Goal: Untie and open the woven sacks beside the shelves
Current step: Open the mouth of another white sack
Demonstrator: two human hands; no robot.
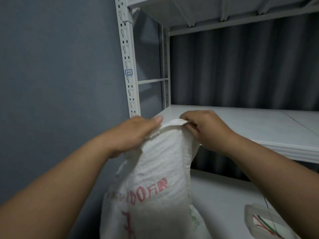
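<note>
Sack: a white woven sack (155, 178) hangs upright between the two hands, its top edge held up at the level of the shelf board; red printed characters run across its front below the hands.
Sack mouth: the top hem is folded over and stretched between the hands; whether it is tied cannot be told.
Left hand: the left hand (136, 131) grasps the sack's top left corner, thumb laid along the hem, fingers curled into the cloth.
Right hand: the right hand (205, 128) pinches the top right corner, fingertips bent over the hem.
Shelf board: a white shelf board (259, 125) lies just behind and to the right of the hands.
Upright: a perforated white post (127, 66) rises above the left hand, bearing a small blue-edged label (128, 72).
Wall: a grey wall (60, 66) stands left of the left arm.
Second sack: another white sack (255, 219) with red and green lines lies under the right forearm.
</note>
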